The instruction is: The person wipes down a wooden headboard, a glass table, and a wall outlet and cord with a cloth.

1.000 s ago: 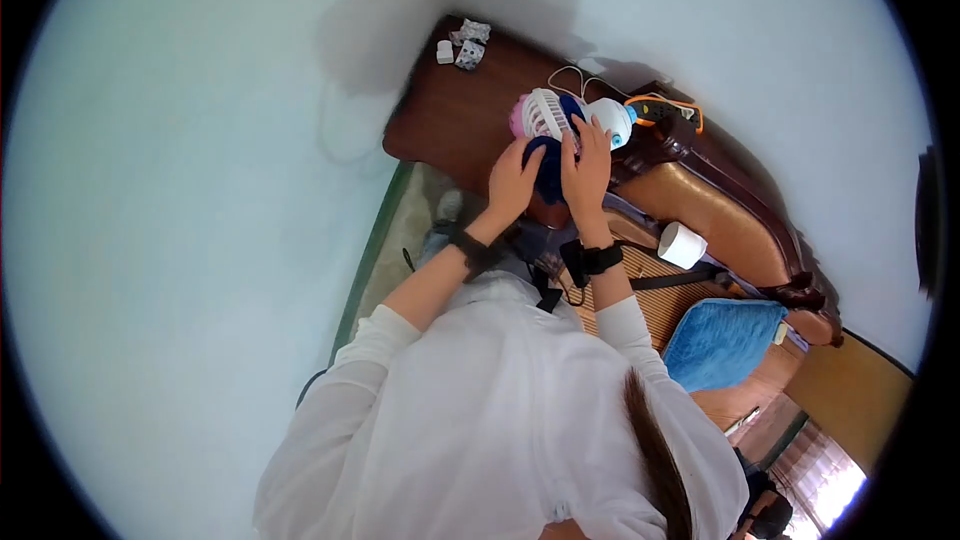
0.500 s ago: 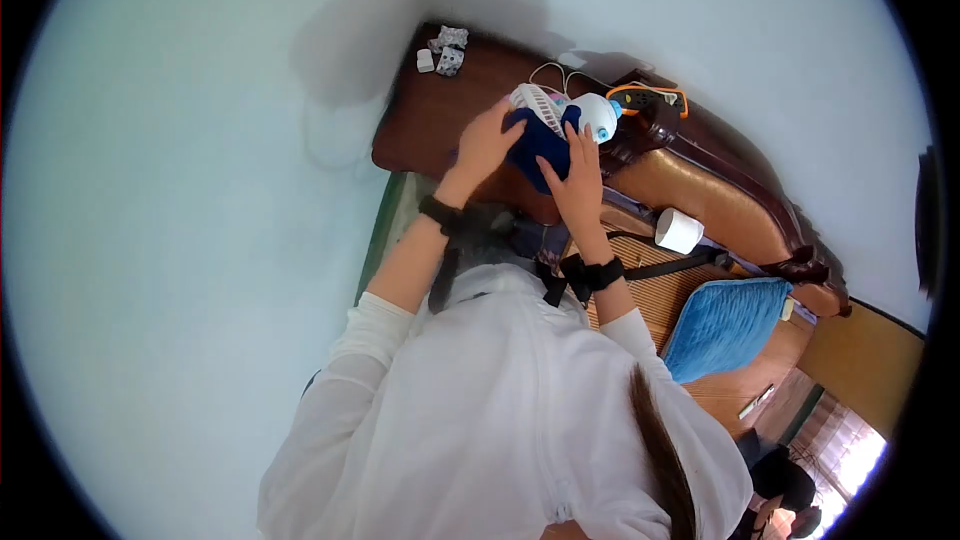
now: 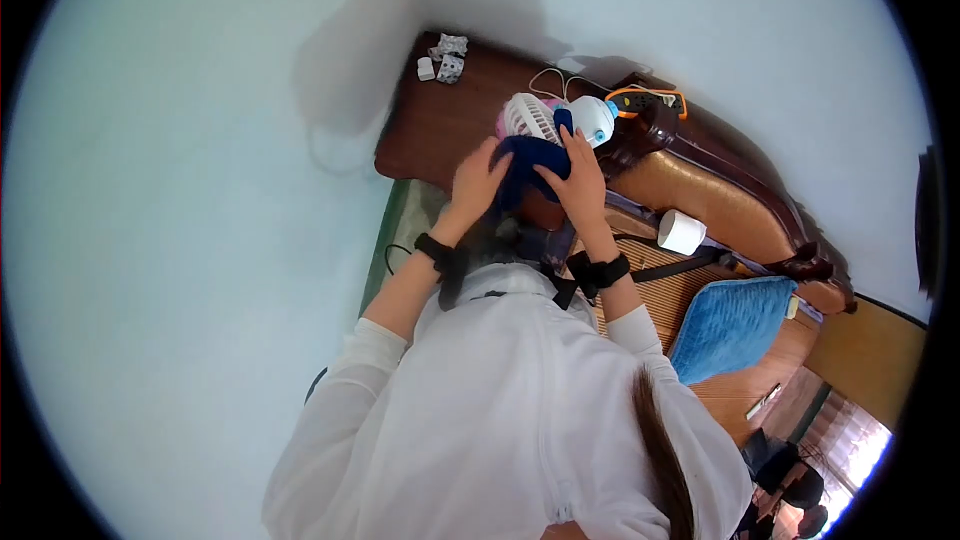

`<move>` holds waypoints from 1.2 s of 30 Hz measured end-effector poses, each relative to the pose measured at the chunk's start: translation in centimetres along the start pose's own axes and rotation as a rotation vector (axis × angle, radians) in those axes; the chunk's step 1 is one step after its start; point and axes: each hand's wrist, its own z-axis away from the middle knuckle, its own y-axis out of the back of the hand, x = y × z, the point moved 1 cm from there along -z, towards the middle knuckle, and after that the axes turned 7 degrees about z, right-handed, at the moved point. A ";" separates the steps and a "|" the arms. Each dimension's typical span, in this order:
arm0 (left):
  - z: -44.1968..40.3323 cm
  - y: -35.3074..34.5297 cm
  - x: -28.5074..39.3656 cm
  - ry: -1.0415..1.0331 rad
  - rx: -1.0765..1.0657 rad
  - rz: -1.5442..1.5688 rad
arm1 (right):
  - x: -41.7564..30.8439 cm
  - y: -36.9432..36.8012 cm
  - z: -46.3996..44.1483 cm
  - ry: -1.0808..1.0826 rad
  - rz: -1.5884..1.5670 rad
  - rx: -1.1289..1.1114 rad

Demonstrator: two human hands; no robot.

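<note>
A dark blue cloth (image 3: 532,162) is bunched between my two hands, over the near part of the dark brown tabletop (image 3: 400,140). My left hand (image 3: 478,178) grips its left side with curled fingers. On the right side, my right hand (image 3: 578,178) has its thumb and fingers around the fabric, and a fold of it pokes up by the fingertips. Just beyond the cloth stands a small fan (image 3: 530,118) with a white grille and pink parts, its lower side hidden. A white rounded device with light blue parts (image 3: 592,121) sits right beside my right fingertips.
An orange-edged power strip (image 3: 645,103) lies at the back right with a white cable nearby. Small white packets (image 3: 450,58) rest at the far left of the tabletop. To the right are a white paper roll (image 3: 682,232) and a blue cushion (image 3: 733,327) on a wooden-framed sofa.
The cloth has come back toward me, uncovering more of the fan's grille. My left hand has drawn down and slightly left with it; my right hand has shifted only a little.
</note>
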 end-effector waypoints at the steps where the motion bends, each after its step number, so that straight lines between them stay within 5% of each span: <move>1: -0.4 0.1 0.4 -0.032 0.013 -0.010 | 0.0 0.0 -0.1 -0.003 -0.005 0.004; 12: -5.5 0.7 -2.2 -0.069 -0.336 -0.019 | -0.7 0.5 -0.2 0.031 -0.010 -0.017; 18: -5.5 -0.3 -2.8 0.155 -0.244 0.238 | -0.1 -0.1 -0.7 -0.003 -0.040 -0.023; 36: -3.5 0.0 1.2 -0.006 -0.009 -0.137 | -0.3 -0.8 -0.5 -0.057 -0.074 -0.027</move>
